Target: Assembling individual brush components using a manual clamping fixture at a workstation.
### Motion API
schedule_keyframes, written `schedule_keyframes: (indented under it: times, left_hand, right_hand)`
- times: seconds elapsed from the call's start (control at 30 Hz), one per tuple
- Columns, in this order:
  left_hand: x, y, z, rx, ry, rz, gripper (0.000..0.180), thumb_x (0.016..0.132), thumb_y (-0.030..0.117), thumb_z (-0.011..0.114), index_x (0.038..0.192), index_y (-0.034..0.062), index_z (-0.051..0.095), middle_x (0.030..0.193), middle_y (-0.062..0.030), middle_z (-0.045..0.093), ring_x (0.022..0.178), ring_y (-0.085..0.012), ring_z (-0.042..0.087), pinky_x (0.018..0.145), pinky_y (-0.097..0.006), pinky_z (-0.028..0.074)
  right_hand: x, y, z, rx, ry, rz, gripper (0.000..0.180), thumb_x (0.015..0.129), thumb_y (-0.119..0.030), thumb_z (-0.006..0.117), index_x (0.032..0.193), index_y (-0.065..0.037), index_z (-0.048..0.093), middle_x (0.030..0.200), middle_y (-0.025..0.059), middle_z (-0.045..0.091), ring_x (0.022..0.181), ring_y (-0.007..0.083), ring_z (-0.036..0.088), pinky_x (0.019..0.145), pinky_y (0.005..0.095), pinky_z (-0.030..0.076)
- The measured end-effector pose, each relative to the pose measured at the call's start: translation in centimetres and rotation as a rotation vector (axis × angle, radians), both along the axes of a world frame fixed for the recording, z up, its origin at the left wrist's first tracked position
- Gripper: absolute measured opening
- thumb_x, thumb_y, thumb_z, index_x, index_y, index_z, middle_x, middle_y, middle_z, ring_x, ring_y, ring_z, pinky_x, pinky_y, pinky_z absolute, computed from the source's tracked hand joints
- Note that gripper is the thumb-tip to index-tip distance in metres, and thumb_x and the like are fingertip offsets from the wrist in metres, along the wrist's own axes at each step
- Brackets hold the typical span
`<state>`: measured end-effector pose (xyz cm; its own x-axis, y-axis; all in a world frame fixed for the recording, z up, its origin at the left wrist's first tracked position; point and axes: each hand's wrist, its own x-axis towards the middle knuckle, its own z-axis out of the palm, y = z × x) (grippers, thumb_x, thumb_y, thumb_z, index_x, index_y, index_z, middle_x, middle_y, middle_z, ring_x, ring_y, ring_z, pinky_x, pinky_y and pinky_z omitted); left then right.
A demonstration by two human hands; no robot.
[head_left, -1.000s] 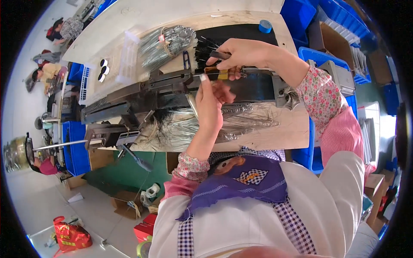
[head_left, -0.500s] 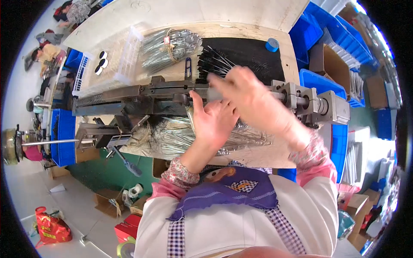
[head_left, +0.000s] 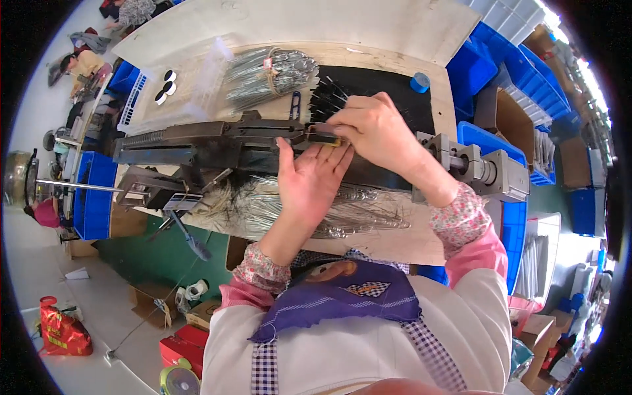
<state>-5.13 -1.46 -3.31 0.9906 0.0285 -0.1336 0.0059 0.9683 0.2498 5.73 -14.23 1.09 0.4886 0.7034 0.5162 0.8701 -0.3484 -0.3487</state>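
My left hand lies palm up at the front of a long metal machine, fingers stretched out and thumb apart. Its fingertips reach under a small dark block on the machine's middle. Just above them, my right hand bends in from the right with thumb and fingers pinched at that block. What sits in the pinch is too small to make out. Behind the right hand, thin wire stems with black bristle ends lie on a black mat. Loose silver wires are spread in front of the machine.
A tied bundle of silver wires lies behind the machine, beside a clear plastic crate. Blue tape rests on the mat's far corner. Blue bins and a cardboard box stand at the right. Other people sit at far left.
My right hand, blurred before, has come down beside the machine's middle and closed into a pinch. My left hand has shifted slightly left and turned flatter, palm up. The whole view has shifted a little.
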Motion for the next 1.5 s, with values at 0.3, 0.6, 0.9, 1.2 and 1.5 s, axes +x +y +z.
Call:
schedule_keyframes:
  times: [0.3, 0.6, 0.9, 1.2, 1.5]
  left_hand:
    - [0.6, 0.2, 0.0, 0.057, 0.008, 0.007, 0.081, 0.096, 0.062, 0.027, 0.125, -0.011, 0.044, 0.129, -0.0213, 0.051, 0.127, -0.0336, 0.044, 0.116, -0.042, 0.025]
    - [-0.2, 0.7, 0.0, 0.011, -0.001, -0.029, 0.082, 0.095, 0.063, 0.028, 0.125, -0.011, 0.043, 0.129, -0.0212, 0.049, 0.126, -0.0338, 0.043, 0.116, -0.045, 0.023]
    - [1.8, 2.0, -3.3, -0.425, -0.832, -0.267, 0.086, 0.095, 0.064, 0.026, 0.134, -0.0122, 0.035, 0.138, -0.0229, 0.043, 0.134, -0.0339, 0.036, 0.117, -0.044, 0.021]
    - [-0.9, 0.6, 1.0, 0.075, 0.026, 0.023, 0.087, 0.096, 0.064, 0.023, 0.137, -0.0127, 0.031, 0.142, -0.024, 0.039, 0.137, -0.0339, 0.033, 0.117, -0.044, 0.02]
    - [-0.4, 1.3, 1.0, 0.121, -0.009, -0.019, 0.076, 0.096, 0.064, 0.027, 0.126, -0.0029, 0.047, 0.126, -0.012, 0.055, 0.123, -0.0243, 0.047, 0.112, -0.039, 0.029]
  right_hand:
    - [-0.1, -0.3, 0.3, -0.037, -0.065, 0.013, 0.009, 0.074, -0.011, 0.067, 0.082, -0.014, 0.071, 0.072, 0.0002, 0.058, 0.076, 0.0194, 0.061, 0.076, 0.0348, 0.039]
    - [-0.7, 0.7, 1.1, 0.015, -0.003, -0.066, 0.011, 0.08, -0.017, 0.063, 0.085, -0.014, 0.072, 0.074, 0.0009, 0.061, 0.075, 0.0197, 0.062, 0.075, 0.0344, 0.042]
    - [-2.1, 1.7, 0.8, -0.044, -0.114, 0.064, 0.011, 0.077, -0.011, 0.066, 0.087, -0.009, 0.07, 0.073, 0.0046, 0.06, 0.071, 0.0233, 0.061, 0.072, 0.0355, 0.044]
    - [0.2, 0.3, 1.3, -0.008, 0.082, -0.009, 0.009, 0.08, -0.015, 0.064, 0.086, -0.011, 0.07, 0.077, 0.0034, 0.063, 0.077, 0.0223, 0.063, 0.078, 0.0361, 0.042]
    - [0.7, 0.5, 0.7, -0.07, 0.002, 0.049, 0.009, 0.078, -0.015, 0.065, 0.085, -0.012, 0.07, 0.074, 0.0046, 0.059, 0.075, 0.0244, 0.06, 0.078, 0.0377, 0.042]
